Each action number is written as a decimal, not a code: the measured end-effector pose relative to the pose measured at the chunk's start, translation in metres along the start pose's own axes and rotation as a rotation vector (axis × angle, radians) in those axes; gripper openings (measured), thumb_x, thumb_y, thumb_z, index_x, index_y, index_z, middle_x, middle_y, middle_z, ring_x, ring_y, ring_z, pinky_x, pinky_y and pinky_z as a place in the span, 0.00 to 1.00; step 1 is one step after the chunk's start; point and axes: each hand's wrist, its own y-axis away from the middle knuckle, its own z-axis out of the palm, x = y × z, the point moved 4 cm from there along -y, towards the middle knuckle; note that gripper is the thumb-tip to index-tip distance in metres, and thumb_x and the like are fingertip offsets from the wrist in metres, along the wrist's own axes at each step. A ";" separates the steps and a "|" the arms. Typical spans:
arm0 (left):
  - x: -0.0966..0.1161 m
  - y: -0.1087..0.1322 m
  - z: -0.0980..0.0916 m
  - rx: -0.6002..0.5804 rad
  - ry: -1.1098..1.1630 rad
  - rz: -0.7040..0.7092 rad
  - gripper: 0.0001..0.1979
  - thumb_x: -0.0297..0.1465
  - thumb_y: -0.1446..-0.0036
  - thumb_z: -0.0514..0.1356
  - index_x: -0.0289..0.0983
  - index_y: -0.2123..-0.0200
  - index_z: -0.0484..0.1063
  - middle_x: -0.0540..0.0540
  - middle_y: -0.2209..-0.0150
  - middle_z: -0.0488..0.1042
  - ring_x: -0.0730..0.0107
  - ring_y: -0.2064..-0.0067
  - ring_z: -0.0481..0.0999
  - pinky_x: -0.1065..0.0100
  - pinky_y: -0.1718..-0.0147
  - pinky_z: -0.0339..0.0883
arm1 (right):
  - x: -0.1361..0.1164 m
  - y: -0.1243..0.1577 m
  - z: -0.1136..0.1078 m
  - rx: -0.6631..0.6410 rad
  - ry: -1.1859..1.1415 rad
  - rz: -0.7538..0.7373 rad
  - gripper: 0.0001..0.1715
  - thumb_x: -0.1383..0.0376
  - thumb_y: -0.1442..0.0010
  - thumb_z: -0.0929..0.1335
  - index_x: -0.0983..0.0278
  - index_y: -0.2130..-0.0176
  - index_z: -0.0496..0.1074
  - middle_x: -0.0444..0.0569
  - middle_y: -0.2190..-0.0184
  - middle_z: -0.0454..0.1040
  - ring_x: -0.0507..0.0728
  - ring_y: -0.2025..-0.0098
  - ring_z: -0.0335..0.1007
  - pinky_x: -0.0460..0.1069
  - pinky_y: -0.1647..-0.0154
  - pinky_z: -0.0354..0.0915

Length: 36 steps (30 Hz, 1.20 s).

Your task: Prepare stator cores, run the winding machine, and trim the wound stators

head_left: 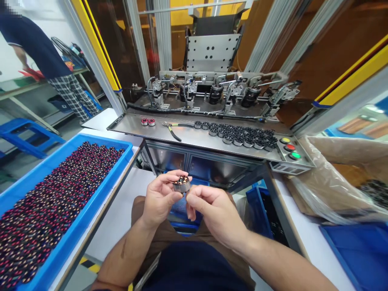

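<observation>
Between thumb and fingers, my left hand [160, 198] grips a small motor stator [182, 185], a steel ring with copper windings. It is held above my lap, in front of the machine bench. My right hand [214, 210] is close on its right side, thumb and index finger pinched together near the stator's lower edge. What sits in that pinch, if anything, is too small to make out. On the steel bench lie two red-and-copper stators [148, 122], a pair of cutting pliers [173, 130] with green-black handles, and several black stator cores [239, 134].
A blue tray [129, 151] full of wound stators stands at left. Behind the bench is a winding machine [216, 89] between yellow posts. Push buttons [290, 148] sit at the bench's right end, beside a plastic-lined carton [321, 161]. A person [45, 52] stands at far left near a blue stool [27, 133].
</observation>
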 end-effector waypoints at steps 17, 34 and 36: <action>-0.015 0.003 -0.026 0.440 -0.134 -0.283 0.14 0.38 0.45 0.66 0.36 0.59 0.79 0.40 0.56 0.82 0.64 0.55 0.80 0.65 0.54 0.72 | -0.007 0.004 -0.026 0.200 0.536 -0.747 0.20 0.67 0.49 0.77 0.60 0.55 0.75 0.52 0.61 0.75 0.59 0.60 0.72 0.54 0.59 0.70; 0.017 0.015 0.005 -0.008 -0.771 -0.007 0.20 0.34 0.54 0.73 0.40 0.56 0.80 0.43 0.60 0.81 0.63 0.58 0.77 0.66 0.57 0.70 | -0.027 0.014 -0.028 -0.012 0.707 -0.767 0.15 0.63 0.44 0.74 0.63 0.56 0.74 0.52 0.64 0.73 0.58 0.63 0.71 0.53 0.63 0.70; 0.018 0.016 0.004 -0.022 -0.781 0.012 0.20 0.33 0.53 0.73 0.41 0.55 0.79 0.43 0.59 0.81 0.62 0.57 0.77 0.64 0.56 0.70 | -0.030 0.013 -0.025 -0.022 0.711 -0.709 0.05 0.65 0.41 0.72 0.63 0.63 0.74 0.48 0.70 0.73 0.55 0.68 0.70 0.50 0.67 0.69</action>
